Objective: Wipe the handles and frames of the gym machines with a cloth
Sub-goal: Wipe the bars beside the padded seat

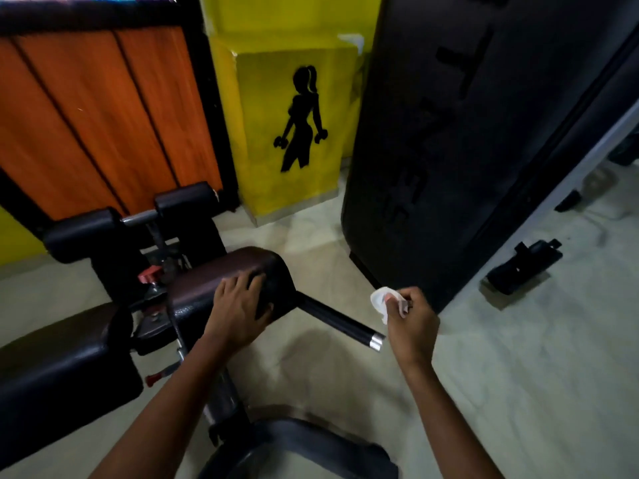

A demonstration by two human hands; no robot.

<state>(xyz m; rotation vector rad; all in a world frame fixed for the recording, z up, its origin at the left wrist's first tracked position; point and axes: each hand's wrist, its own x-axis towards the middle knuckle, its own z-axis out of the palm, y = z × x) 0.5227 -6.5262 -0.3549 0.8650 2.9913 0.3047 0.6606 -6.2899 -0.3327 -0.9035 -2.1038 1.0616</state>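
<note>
A gym machine fills the lower left, with a dark brown pad point(238, 267) and a black handle bar point(337, 321) that sticks out to the right and ends in a silver cap. My left hand point(238, 305) lies flat on the end of the pad, fingers spread over it. My right hand point(409, 314) hovers just right of the bar's silver tip, pinching a small white cloth point(380, 300). The cloth is slightly above the bar's end and apart from it.
Two black foam rollers point(138, 219) sit behind the pad, with a red adjustment knob point(150, 274) below them. A tall black machine shroud point(460, 133) stands at right, a yellow pillar point(294, 126) behind. A black footplate point(525, 266) lies on the pale floor.
</note>
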